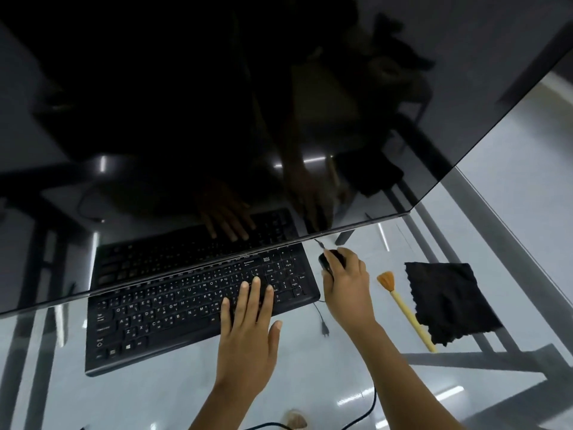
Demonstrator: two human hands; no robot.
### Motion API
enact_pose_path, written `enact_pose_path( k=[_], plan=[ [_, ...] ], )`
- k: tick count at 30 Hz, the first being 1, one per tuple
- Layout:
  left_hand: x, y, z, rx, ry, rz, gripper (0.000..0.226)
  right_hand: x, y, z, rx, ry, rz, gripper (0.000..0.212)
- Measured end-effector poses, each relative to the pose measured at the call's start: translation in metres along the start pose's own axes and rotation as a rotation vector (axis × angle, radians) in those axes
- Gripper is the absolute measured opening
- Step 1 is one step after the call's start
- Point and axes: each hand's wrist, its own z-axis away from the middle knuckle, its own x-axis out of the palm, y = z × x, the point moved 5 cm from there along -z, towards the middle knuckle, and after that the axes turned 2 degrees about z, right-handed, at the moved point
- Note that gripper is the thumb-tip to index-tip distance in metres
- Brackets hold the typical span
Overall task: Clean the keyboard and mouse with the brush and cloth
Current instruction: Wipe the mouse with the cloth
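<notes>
So the keyboard [198, 305] sits on the glass table [310, 383] tucked partly under the bottom edge of the big dark monitor [217, 103], and the left hand [248, 330] lies flat on the right part of the keys, fingers straight and slightly apart, not holding anything. The right hand [347, 287] is curled over the mouse [330, 259], just beside the keyboard's right end, fingers wrapped on it. The brush [403, 305] and the black cloth [449, 301] are lying to the right, untouched, the brush handle partly under the cloth edge. Biggest risk I'd guess: that monitor edge hangs really close over the back rows, so pulling stuff out or brushing up there could knock knuckles or the brush into the screen. Also the loose cable [321, 318] next to the keyboard could snag if the mouse gets lifted fast. And glass is slick, so the keyboard might skate when pressed.
</notes>
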Motion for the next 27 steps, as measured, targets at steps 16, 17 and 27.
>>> enact_pose_path(
  k=[16, 17, 27],
  plan=[
    [-0.019, -0.012, 0.010, 0.040, 0.032, 0.084, 0.054, -0.003, -0.003, -0.005, 0.022, 0.015, -0.030, 0.045],
    [-0.025, -0.020, 0.016, 0.035, 0.053, 0.101, 0.052, -0.007, -0.002, 0.001, 0.041, 0.022, -0.033, 0.046],
    [-0.070, -0.147, 0.138, -0.555, 0.330, 0.163, 0.035, 0.004, -0.111, 0.064, -0.227, -0.052, -0.126, 0.034]
  ],
)
